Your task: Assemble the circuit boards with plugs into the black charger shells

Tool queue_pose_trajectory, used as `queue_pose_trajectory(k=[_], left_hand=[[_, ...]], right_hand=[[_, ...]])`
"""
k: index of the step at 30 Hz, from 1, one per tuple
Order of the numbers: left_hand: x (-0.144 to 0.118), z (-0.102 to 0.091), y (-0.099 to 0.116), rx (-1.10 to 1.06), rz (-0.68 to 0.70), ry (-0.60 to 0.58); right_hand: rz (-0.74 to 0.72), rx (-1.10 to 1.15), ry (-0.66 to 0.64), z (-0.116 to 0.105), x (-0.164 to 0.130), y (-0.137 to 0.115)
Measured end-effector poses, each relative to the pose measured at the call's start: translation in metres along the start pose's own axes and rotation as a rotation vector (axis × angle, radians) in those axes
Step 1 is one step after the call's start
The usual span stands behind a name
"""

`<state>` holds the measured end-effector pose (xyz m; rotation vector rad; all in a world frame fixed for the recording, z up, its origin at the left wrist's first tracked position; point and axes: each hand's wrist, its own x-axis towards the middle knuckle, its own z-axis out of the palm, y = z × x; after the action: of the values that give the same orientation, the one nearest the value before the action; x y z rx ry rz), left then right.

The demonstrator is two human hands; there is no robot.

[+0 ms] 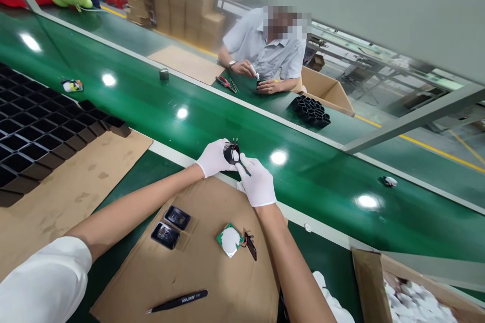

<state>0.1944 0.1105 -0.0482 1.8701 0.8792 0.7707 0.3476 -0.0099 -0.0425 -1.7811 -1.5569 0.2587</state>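
Note:
In a white glove, my left hand (pixel 215 157) grips a small black plug part (pixel 229 155) with prongs sticking up and a white patch on its face. My right hand (pixel 258 181), gloved too, pinches the part's near right side; a thin dark strip (pixel 245 168) shows by its fingers, and I cannot tell if it belongs to the part. Both hands are over the far edge of a cardboard sheet (pixel 212 272). On the sheet lie two black housings (pixel 165 235), a green circuit board (pixel 230 240) wired to a dark pronged piece (pixel 250 246), and black tweezers (pixel 178 301).
Beyond my hands runs a green conveyor belt (pixel 212 126) carrying a few small parts. Black trays (pixel 45 136) stand at left. A carton (pixel 367 282) of white pieces is at lower right. Across the belt a person (pixel 265 50) handles a small item near pliers (pixel 225 83).

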Motion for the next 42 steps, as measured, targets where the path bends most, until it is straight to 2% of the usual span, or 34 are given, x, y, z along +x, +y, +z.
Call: queue_pose_trajectory(k=[5, 10, 16, 22, 30, 37, 42], left_hand=[[-0.001, 0.002, -0.004, 0.012, -0.003, -0.009], [0.001, 0.003, -0.007, 0.053, -0.01, 0.009], [0.002, 0.0, -0.006, 0.134, 0.016, -0.001], [0.002, 0.001, -0.005, 0.207, 0.042, 0.011], [0.002, 0.004, -0.004, 0.316, 0.164, 0.029], [0.001, 0.009, -0.008, 0.386, 0.222, 0.091], [0.001, 0.011, -0.011, 0.399, 0.256, 0.108]], right_hand=[[-0.113, -0.125, -0.062, -0.01, 0.005, 0.009], [-0.109, -0.164, 0.017, -0.011, 0.007, 0.009], [-0.122, -0.126, -0.054, -0.01, 0.008, 0.009], [0.034, -0.076, 0.022, -0.012, 0.006, 0.006], [0.244, 0.062, -0.122, -0.006, 0.007, 0.005], [0.346, 0.166, -0.128, -0.002, 0.003, 0.006], [0.355, 0.201, -0.121, -0.003, 0.003, -0.001]])
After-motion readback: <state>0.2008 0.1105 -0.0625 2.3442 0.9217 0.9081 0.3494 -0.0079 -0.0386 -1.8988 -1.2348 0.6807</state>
